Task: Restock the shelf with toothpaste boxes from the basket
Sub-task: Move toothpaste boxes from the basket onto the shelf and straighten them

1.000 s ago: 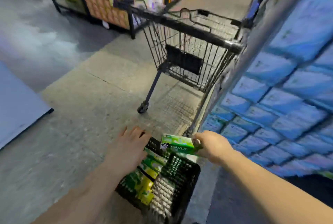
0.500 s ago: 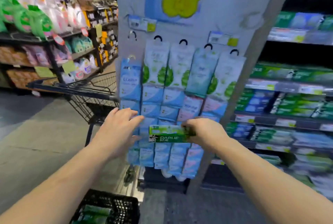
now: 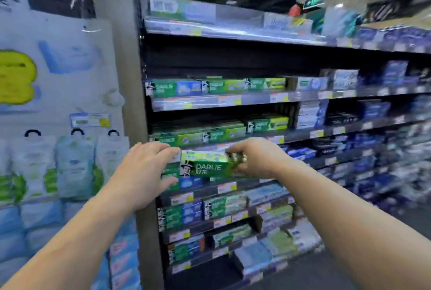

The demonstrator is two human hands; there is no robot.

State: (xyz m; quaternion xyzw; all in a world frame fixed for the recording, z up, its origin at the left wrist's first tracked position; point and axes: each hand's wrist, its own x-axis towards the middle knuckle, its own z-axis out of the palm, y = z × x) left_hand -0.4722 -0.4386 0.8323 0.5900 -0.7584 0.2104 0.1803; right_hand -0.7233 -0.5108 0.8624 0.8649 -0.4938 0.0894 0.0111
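Before the toothpaste shelf (image 3: 233, 100), a green Darlie toothpaste box (image 3: 205, 165) is held level, just in front of the stocked rows. The right hand (image 3: 255, 156) pinches its right end; the left hand (image 3: 144, 168) has fingers spread loosely at its left end. Likely light, stiff, thin card, easily dented: grip the ends, not the broad faces.
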